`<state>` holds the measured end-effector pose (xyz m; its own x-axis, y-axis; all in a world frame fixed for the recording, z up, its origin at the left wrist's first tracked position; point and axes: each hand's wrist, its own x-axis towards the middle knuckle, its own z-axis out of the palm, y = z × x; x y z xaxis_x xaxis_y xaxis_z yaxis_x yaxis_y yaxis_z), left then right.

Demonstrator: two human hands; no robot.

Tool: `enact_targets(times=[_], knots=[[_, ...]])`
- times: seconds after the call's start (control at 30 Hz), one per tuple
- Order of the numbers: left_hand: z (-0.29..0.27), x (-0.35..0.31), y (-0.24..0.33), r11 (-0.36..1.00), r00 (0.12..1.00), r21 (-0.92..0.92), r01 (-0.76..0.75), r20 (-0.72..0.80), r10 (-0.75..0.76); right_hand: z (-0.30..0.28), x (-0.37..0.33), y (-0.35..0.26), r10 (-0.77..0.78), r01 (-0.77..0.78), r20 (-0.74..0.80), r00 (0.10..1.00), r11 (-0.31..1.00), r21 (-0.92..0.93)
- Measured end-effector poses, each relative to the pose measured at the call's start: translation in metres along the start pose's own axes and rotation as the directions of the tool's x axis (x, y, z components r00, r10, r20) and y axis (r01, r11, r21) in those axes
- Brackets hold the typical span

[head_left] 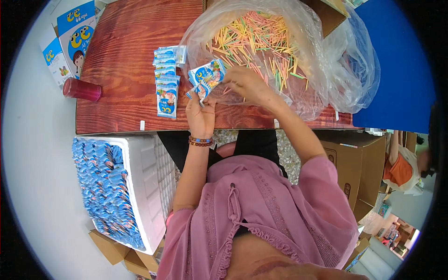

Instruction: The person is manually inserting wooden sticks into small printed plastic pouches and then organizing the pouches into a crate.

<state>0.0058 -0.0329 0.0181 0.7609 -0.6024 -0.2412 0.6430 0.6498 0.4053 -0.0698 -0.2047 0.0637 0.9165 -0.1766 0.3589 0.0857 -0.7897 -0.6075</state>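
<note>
My left hand (200,117), wearing a beaded bracelet, pinches a small blue-and-white packet (201,90) above the table's near edge. A second packet (208,73) of the same kind overlaps it just beyond my fingertips. My right hand (248,85) is at the right side of these packets, its fingers drawn together; whatever lies between them is hidden. Left of my left hand, several like packets (166,100) lie overlapped in a column. Many thin pink, yellow and green sticks (256,37) are heaped on a clear plastic bag (333,74) beyond my right hand.
A red-brown wooden table (121,60) bears a red cylindrical container (83,89) and printed boxes (77,39) at left. Below stands a white foam box (147,186) full of packets. Cardboard boxes (357,170), a blue panel (399,60) and another person (400,165) are at right.
</note>
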Motion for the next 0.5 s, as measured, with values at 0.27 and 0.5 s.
enact_targets(times=[0.27, 0.5], knots=[[-0.016, -0.003, 0.009, 0.996, 0.994, -0.080, 0.026, 0.105, -0.017, 0.019, 0.019, 0.015, -0.238, 0.371, 0.335, 0.911, 0.829, -0.418], [-0.003, -0.007, 0.015, 0.999, 0.999, -0.031, -0.012, 0.049, 0.014, -0.028, 0.028, -0.048, 0.200, -0.220, 0.095, 0.975, 0.829, 0.514]])
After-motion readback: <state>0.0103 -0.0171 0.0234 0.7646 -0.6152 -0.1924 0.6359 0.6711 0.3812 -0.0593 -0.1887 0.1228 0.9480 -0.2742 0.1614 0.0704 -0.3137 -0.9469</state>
